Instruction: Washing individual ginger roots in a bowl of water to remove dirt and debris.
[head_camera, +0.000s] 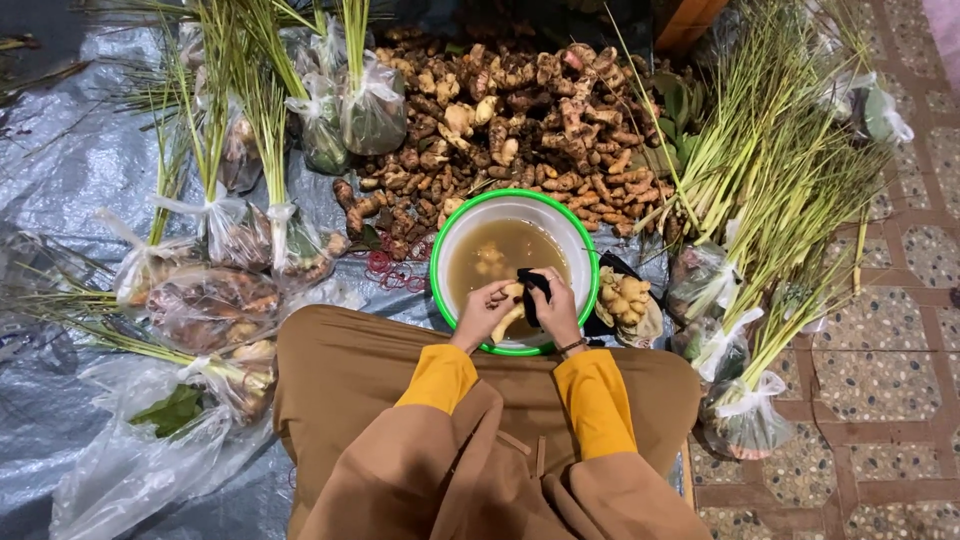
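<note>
Over the near rim of a white basin (446, 244) with a green rim, filled with murky brown water, my left hand (484, 310) holds a pale root piece (509, 318). My right hand (557, 308) grips a dark scrubbing cloth (533, 288) pressed against that root. Both hands touch each other above the water. Yellow sleeves cover my wrists, and a brown garment covers my lap below.
A big pile of ginger-like roots (500, 120) lies behind the basin. Clear bags with roots and lemongrass stalks (215, 240) sit at left on a grey tarp (60, 170). More lemongrass bundles (770, 200) lie at right on patterned paving. Red rubber bands (385, 268) lie beside the basin.
</note>
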